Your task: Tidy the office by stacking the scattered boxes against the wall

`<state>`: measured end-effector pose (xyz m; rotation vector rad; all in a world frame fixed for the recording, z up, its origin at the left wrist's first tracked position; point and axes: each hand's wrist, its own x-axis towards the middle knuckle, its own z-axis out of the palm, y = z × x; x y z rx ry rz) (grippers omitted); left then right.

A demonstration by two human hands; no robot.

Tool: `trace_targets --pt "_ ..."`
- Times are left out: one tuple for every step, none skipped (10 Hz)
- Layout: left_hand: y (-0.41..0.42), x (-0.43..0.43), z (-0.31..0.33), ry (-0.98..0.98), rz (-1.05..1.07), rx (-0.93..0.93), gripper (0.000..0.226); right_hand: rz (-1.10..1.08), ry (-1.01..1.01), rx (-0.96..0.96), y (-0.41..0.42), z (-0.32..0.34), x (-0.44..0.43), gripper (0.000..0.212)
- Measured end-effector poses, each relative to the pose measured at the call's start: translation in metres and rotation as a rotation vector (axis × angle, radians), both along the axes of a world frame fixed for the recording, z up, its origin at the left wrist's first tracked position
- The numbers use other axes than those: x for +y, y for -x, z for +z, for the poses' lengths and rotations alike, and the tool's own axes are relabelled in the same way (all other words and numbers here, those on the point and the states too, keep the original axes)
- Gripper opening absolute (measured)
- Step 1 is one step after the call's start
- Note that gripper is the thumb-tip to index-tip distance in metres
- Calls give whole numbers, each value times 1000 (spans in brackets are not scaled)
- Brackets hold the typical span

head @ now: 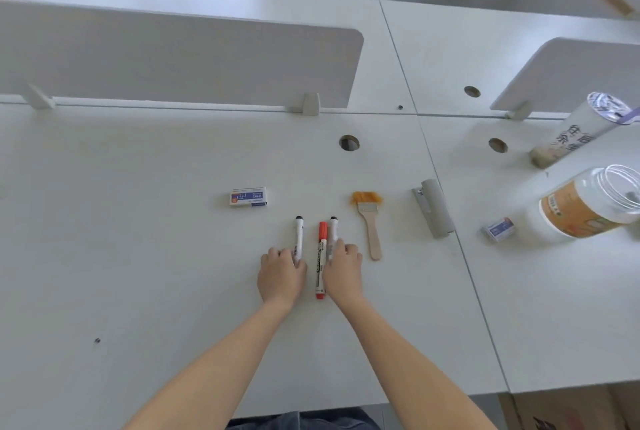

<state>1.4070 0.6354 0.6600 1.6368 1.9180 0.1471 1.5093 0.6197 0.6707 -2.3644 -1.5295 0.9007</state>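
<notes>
On the white desk (138, 256) the left hand (282, 274) and right hand (343, 267) lie side by side. Each has its fingers curled over the lower end of a pen, the left white marker (298, 235) and the right white marker (333, 230). The staple box (248, 196) sits beyond the left hand. A second small box (498, 229) lies well right of the right hand. Both look like light, stiff cardboard, probably best pinched across the long sides.

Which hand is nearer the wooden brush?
Right. The right hand, on the right white marker, sits just left of the brush handle. The left hand, on the left white marker, is farther left, beyond the red marker.
</notes>
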Motion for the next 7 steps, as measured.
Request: trace_targets --pt "3 -7 -6 -87 -79 68 28 67 -173 -126 3 -5 -7 31" --pt "7 -16 -10 -127 -132 78 33 75 -127 -48 1 -16 -18 35" --pt "10 -20 -12 -175 -228 91 31 138 -115 -130 -1 -15 -26 64" --pt "13 -22 -20 -182 -251 103 29 159 -20 -89 -3 -12 -25 97" --pt "18 -25 -14 -134 -232 43 39 137 -42 -74 -4 -10 -28 87" --pt "31 -23 -9 -100 -286 67 83 144 -43 -45 -10 -8 -30 53" --pt "47 -25 -21 -242 -347 95 84 53 -37 82 -16 -5 -28 42"
